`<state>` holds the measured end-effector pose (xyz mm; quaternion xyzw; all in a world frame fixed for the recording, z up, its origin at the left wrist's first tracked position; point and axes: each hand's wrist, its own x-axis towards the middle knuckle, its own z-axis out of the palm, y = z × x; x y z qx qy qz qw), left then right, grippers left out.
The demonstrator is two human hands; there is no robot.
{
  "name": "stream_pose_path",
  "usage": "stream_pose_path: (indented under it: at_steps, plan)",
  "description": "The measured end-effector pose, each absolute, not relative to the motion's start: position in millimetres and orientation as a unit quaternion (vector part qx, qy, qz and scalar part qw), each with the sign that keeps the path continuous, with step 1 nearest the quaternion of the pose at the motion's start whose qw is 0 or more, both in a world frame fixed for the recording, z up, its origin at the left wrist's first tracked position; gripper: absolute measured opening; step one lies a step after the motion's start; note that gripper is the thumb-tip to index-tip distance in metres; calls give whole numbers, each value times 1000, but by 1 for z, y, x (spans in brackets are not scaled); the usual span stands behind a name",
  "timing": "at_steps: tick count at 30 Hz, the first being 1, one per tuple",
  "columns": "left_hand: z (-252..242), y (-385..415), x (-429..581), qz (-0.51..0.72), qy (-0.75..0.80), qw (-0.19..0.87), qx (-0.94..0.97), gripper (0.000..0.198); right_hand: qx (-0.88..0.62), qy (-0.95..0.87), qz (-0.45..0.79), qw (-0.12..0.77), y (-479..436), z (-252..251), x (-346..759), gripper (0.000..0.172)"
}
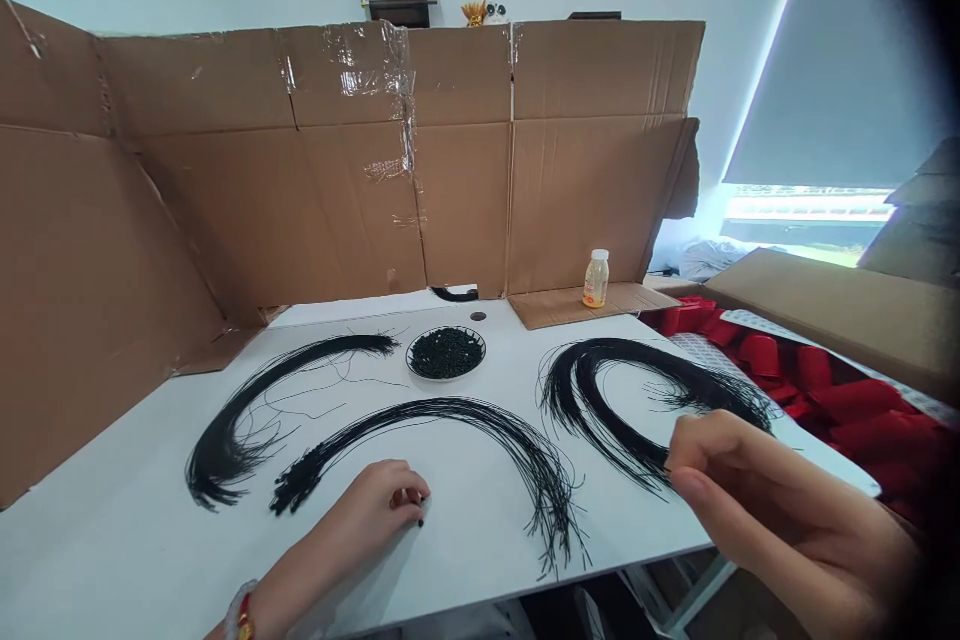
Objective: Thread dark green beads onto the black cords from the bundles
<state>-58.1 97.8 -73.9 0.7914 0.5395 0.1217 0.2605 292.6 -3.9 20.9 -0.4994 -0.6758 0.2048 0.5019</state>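
Observation:
Three curved bundles of thin black cords lie on the white table [112, 540]: a left bundle [247, 400], a middle bundle [465, 415] and a right bundle [622, 390]. My left hand [371, 510] rests near the table's front edge with its fingers curled, pinching a small dark bead just below the middle bundle. My right hand [750, 490] hovers at the right, its fingers drawn together on the cords at the near end of the right bundle. A small dish of black beads [445, 353] sits beyond the middle bundle.
Cardboard walls [300, 190] enclose the table at the back and left. A small bottle with a white cap [596, 279] stands at the back right on a cardboard flap. To the right, a box holds red items [825, 390].

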Motion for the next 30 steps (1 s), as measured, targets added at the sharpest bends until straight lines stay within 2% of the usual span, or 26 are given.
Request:
stream_pose_path:
  at_steps: [12,30]
  plan:
    - [-75,94,-67,168,547,274,773,30,-499,-674,215,501,-5,23,293,29]
    - [-76,90,-70,189,551,281,762,23,-499,-669,227,501,-3,22,293,31]
